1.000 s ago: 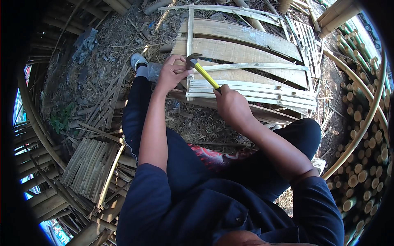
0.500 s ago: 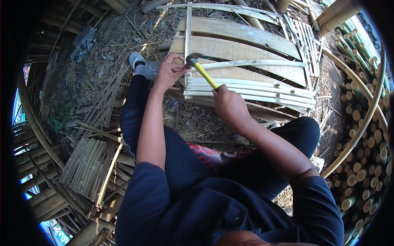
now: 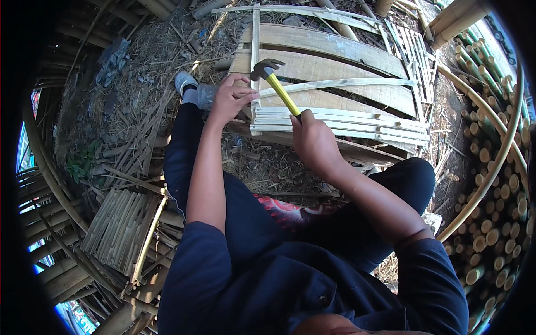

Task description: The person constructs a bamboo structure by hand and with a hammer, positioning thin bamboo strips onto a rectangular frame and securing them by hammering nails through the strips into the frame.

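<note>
Grips a yellow-handled, dark-headed claw hammer (image 3: 283, 92) in the right hand (image 3: 315, 142), now raised farther from pale, slender bamboo strips (image 3: 340, 84) crossing above brown wooden planks (image 3: 318, 65), suggesting a gap between taps, and rests the bent-fingered left hand (image 3: 228, 101) at that crossing, without clearly showing any grasp.

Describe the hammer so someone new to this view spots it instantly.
Find the big platform of wooden planks at upper middle. Over its left part, the right hand grips a hammer, its head near the left hand. Its bright yellow handle stands out against the pale slats.
</note>
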